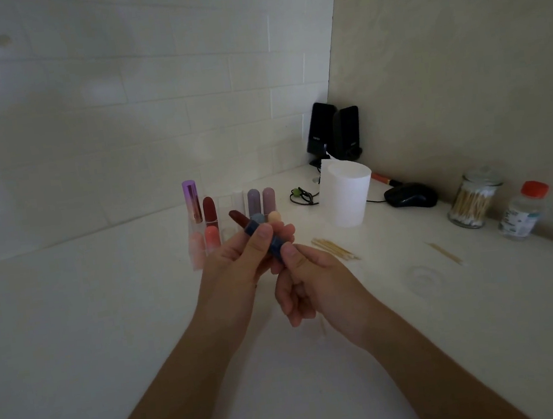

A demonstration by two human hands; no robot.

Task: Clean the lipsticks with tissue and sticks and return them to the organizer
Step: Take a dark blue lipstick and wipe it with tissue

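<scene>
An uncapped lipstick (251, 230) with a dark blue case and dark red bullet is tilted up to the left above the white counter. My left hand (239, 258) grips the case near the bullet. My right hand (305, 280) pinches its lower end between thumb and fingers. Just behind stands the clear organizer (229, 226) holding several lipsticks: purple, dark red, pink, coral, mauve, blue and peach. Wooden sticks (334, 248) lie on the counter to the right of my hands.
A white cup (348, 197) stands behind to the right. Further right are a black mouse (411, 195), a jar of cotton swabs (473, 199), a small bottle with a red cap (525, 210) and another stick (445, 252). Black speakers (333, 132) fill the corner.
</scene>
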